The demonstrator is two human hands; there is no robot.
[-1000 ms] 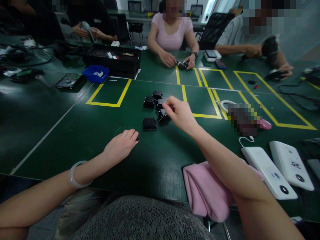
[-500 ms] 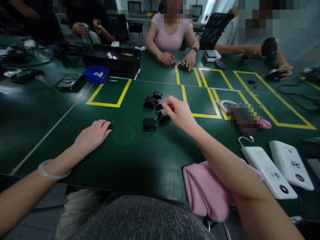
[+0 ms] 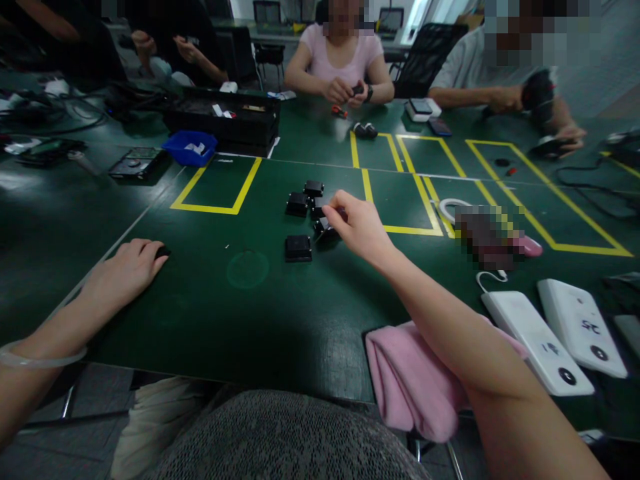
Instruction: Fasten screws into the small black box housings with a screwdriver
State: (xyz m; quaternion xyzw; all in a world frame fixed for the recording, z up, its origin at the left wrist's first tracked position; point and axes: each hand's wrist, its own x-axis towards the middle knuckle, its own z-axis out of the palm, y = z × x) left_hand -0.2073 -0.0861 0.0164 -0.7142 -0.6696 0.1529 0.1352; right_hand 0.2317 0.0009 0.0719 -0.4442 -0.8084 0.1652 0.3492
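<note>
On the green table at the left, my left hand (image 3: 123, 270) lies palm down, its fingers closed on a small black piece (image 3: 163, 252) that is mostly covered. My right hand (image 3: 357, 227) is at the middle, thumb and fingers pinched on a small black box (image 3: 324, 229) that looks tilted and is partly hidden by the fingers. Close by are more flat black boxes: one in front (image 3: 299, 248), one to the left (image 3: 297, 204) and one farther back (image 3: 314, 189). Another black box (image 3: 317, 209) is partly behind my right fingertips.
Yellow tape outlines (image 3: 240, 193) mark the table. A blue tray (image 3: 173, 143) and a black bin (image 3: 250, 137) stand back left. White power banks (image 3: 533, 340) and a pink cloth (image 3: 400, 373) lie at right. Across the table, co-workers handle small parts; one holds a dark tool (image 3: 539, 97).
My left hand has slid left across the table with the small black piece. My right hand has stayed at the black boxes. The co-worker opposite has raised their hands with a dark part.
</note>
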